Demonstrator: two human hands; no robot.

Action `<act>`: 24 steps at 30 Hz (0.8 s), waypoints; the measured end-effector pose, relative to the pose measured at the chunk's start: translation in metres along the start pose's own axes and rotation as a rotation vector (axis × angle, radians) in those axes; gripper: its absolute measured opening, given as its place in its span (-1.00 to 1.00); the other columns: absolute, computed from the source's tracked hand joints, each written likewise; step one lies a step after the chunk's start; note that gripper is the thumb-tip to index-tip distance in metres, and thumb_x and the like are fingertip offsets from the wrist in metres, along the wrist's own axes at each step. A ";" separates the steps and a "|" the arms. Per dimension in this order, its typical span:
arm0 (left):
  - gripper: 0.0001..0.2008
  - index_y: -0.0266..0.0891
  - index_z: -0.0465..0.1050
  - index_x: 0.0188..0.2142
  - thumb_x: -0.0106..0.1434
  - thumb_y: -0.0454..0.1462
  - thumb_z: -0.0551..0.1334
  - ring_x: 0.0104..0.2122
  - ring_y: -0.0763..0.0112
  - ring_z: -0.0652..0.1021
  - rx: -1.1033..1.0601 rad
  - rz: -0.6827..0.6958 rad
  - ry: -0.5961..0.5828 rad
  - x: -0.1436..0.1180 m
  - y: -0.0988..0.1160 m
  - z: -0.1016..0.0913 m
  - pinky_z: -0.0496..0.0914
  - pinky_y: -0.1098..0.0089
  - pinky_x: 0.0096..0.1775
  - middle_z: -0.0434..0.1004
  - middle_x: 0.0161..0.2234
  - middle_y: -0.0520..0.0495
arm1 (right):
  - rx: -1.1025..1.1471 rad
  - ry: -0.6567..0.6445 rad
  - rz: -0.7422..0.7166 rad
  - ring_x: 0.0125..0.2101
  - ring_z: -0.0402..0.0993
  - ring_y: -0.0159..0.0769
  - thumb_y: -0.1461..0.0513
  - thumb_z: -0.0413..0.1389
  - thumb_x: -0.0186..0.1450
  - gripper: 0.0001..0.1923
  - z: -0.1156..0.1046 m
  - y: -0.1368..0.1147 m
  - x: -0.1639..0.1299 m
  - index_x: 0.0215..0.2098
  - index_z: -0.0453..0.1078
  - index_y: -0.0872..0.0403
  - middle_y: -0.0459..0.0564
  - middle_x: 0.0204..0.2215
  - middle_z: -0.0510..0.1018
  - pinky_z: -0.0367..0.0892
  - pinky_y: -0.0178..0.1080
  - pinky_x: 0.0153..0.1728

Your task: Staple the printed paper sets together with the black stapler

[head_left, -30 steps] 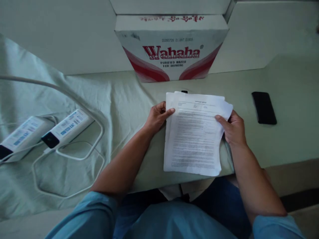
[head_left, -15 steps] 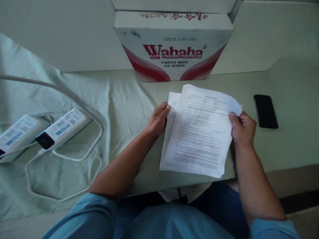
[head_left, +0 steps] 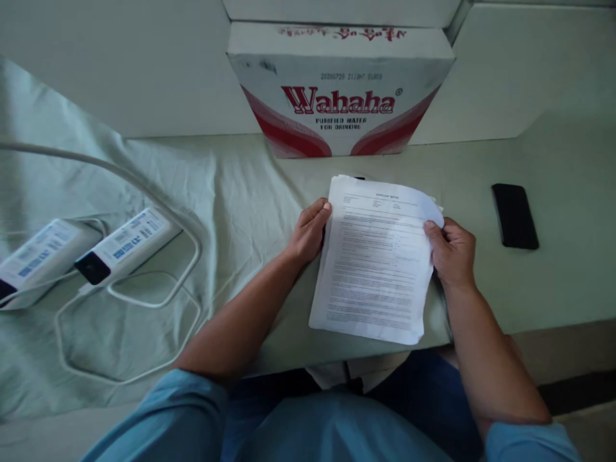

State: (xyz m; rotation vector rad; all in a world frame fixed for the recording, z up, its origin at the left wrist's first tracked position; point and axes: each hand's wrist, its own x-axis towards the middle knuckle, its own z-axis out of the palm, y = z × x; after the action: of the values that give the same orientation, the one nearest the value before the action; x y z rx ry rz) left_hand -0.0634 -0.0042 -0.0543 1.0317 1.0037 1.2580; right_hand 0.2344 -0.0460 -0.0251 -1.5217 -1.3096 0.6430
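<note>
Squaring up, both hands [head_left: 308, 231] press fanned sheets [head_left: 375, 263] back together.

Perhaps an office: papers [head_left: 378, 260], phone [head_left: 514, 215], desk [head_left: 553, 289].

The papers [head_left: 378, 263] lie on the table [head_left: 553, 282], with the box [head_left: 339, 90] behind them, the phone [head_left: 514, 215] to the right, and two chargers [head_left: 86, 253] far left.

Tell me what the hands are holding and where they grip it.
Both hands hold a stack of printed papers: the left hand at its upper left edge, the right hand at its upper right edge.
</note>
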 end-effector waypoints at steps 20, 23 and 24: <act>-0.41 -0.14 0.18 -0.48 0.39 0.18 0.35 -0.53 0.45 0.14 0.102 0.102 0.042 -0.004 0.014 0.003 0.09 0.35 -0.48 0.12 -0.51 0.09 | 0.215 0.221 0.031 -0.54 0.24 -0.41 -0.06 0.46 0.19 -0.60 -0.014 0.008 0.015 -0.46 0.50 0.02 -0.19 -0.55 0.42 0.21 -0.27 -0.48; -0.39 -0.13 0.17 -0.48 0.40 0.22 0.31 -0.51 0.42 0.15 0.179 0.163 0.061 -0.005 0.018 0.005 0.10 0.32 -0.46 0.11 -0.51 0.09 | 0.188 0.167 0.045 -0.53 0.27 -0.40 -0.06 0.45 0.21 -0.65 -0.006 0.004 0.009 -0.41 0.56 0.02 -0.17 -0.52 0.48 0.22 -0.27 -0.48; -0.38 -0.14 0.17 -0.48 0.40 0.23 0.30 -0.50 0.41 0.16 0.204 0.188 0.071 -0.005 0.019 0.005 0.11 0.32 -0.45 0.12 -0.50 0.08 | 0.166 0.148 0.048 -0.53 0.28 -0.40 -0.05 0.43 0.22 -0.66 -0.004 0.003 0.007 -0.38 0.58 0.02 -0.16 -0.51 0.50 0.22 -0.27 -0.48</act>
State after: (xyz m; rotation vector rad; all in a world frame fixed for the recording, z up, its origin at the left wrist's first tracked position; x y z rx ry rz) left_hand -0.0631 -0.0090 -0.0346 1.2701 1.1274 1.3726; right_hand 0.2409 -0.0402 -0.0251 -1.4406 -1.0843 0.6411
